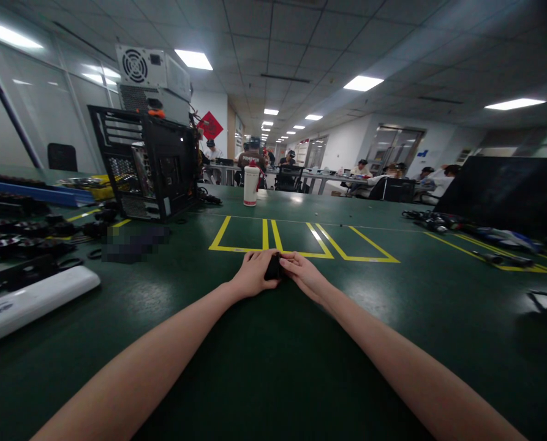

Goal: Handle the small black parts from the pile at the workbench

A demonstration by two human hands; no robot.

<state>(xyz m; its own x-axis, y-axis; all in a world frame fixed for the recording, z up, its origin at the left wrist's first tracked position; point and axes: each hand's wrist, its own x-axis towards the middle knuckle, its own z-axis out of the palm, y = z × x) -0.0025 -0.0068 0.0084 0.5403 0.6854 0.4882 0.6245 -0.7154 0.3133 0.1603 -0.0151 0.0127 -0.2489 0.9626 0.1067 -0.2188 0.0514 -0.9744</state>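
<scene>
The small black object sits at twelve o'clock, between the left hand, curled over it, and the right hand, fingertips pinching its three-o'clock side.

- Dim overall; near center of green tabletop darkest.
- Light from rectangular ceiling panels, bright white.
- Glare patches on tabletop, left and right; haze streaks upper right.
- Wide-angle stretch at edges, dark top-right corner.
- Far background soft; pixelated patch at left.
</scene>
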